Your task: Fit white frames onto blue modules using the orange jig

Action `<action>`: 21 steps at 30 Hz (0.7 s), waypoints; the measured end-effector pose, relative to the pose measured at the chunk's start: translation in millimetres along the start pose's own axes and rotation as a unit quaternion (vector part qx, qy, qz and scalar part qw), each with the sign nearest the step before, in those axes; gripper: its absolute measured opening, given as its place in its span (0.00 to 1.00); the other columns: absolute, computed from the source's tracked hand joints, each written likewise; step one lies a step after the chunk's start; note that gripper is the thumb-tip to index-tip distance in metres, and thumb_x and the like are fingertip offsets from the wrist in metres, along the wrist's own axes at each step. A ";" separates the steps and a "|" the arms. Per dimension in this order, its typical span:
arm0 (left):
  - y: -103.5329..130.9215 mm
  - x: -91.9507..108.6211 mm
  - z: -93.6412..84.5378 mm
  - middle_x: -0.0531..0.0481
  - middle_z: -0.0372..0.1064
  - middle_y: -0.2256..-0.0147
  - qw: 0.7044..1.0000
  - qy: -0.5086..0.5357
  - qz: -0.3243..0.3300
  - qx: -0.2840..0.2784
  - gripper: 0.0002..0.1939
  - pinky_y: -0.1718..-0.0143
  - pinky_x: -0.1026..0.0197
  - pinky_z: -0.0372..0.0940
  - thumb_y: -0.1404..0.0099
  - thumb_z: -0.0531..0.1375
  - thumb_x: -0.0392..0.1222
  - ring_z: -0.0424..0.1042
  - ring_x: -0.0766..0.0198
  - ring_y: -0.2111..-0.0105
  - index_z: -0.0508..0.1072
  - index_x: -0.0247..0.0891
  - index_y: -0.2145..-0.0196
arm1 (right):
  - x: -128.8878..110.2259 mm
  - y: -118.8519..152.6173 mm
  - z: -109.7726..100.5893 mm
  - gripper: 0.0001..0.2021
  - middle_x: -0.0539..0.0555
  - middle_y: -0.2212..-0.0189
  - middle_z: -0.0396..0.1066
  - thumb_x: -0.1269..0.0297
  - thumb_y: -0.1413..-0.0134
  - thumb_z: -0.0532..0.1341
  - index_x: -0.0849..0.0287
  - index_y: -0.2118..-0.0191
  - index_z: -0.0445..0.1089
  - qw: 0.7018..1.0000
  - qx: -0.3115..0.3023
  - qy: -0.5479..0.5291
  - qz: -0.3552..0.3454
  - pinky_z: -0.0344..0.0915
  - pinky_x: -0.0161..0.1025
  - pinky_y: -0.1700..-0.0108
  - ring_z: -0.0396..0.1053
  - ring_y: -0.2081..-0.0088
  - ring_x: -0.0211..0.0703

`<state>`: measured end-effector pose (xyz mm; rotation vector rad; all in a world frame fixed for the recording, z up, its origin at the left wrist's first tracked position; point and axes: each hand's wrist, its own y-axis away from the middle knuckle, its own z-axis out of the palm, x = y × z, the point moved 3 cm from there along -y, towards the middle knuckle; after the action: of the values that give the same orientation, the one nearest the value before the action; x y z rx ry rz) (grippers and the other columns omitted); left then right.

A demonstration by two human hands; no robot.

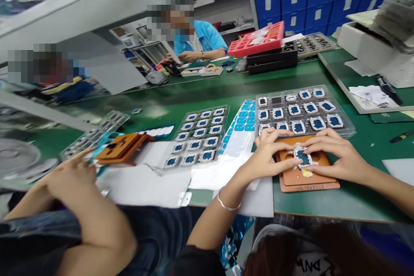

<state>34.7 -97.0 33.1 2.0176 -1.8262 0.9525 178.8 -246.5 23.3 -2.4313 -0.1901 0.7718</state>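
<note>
A small white-framed part with a blue face (pixel 302 158) lies on an orange fixture plate (pixel 310 186) at the right front of the table. My left hand (pixel 270 153), with a silver bangle on its wrist, pinches the part from the left, thumb at its lower edge. From the right, my right hand (pixel 339 155) grips the same part between thumb and fingers. A yellow piece (pixel 306 173) shows just below the part. Behind the plate stands a clear tray (pixel 347 129) of similar parts, with a sheet of blue stickers (pixel 241 127) to its left.
A second clear tray (pixel 223 114) of parts lies left of the stickers. Another person's hands (pixel 76 172) are near an orange stand (pixel 124 146) at left. Across the table sits a person in blue (pixel 207 36). Red trays (pixel 255 43) are stacked behind; a white box (pixel 359 43) stands at right.
</note>
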 end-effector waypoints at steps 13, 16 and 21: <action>80.1 -9.7 -65.0 0.46 0.72 0.56 0.958 -0.230 -0.130 -0.112 0.09 0.50 0.47 0.63 0.38 0.62 0.35 0.67 0.51 0.53 0.71 0.39 0.59 | 10.6 2.9 -13.3 0.10 0.53 0.58 0.76 0.62 0.46 0.67 0.48 0.57 0.72 0.997 0.061 -0.043 -0.003 0.65 0.53 0.53 0.73 0.56 0.53; 113.5 -28.8 -61.8 0.46 0.71 0.56 0.941 -0.248 -0.187 -0.131 0.17 0.53 0.51 0.66 0.46 0.60 0.27 0.69 0.52 0.54 0.70 0.39 0.59 | 10.4 3.6 -11.2 0.09 0.53 0.59 0.77 0.59 0.46 0.67 0.48 0.58 0.73 0.997 0.061 -0.049 0.007 0.66 0.54 0.53 0.73 0.57 0.54; 119.6 -37.0 -51.5 0.44 0.72 0.56 0.924 -0.315 -0.167 -0.134 0.19 0.54 0.51 0.66 0.46 0.55 0.25 0.70 0.52 0.56 0.71 0.39 0.58 | 8.1 4.6 -6.1 0.10 0.52 0.59 0.77 0.58 0.46 0.67 0.49 0.58 0.72 0.997 0.053 -0.052 0.008 0.66 0.52 0.54 0.73 0.58 0.52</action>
<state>-94.7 -58.7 21.2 2.5069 -1.6528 -0.0665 188.7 -250.8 20.8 -2.2981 -0.1659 0.8943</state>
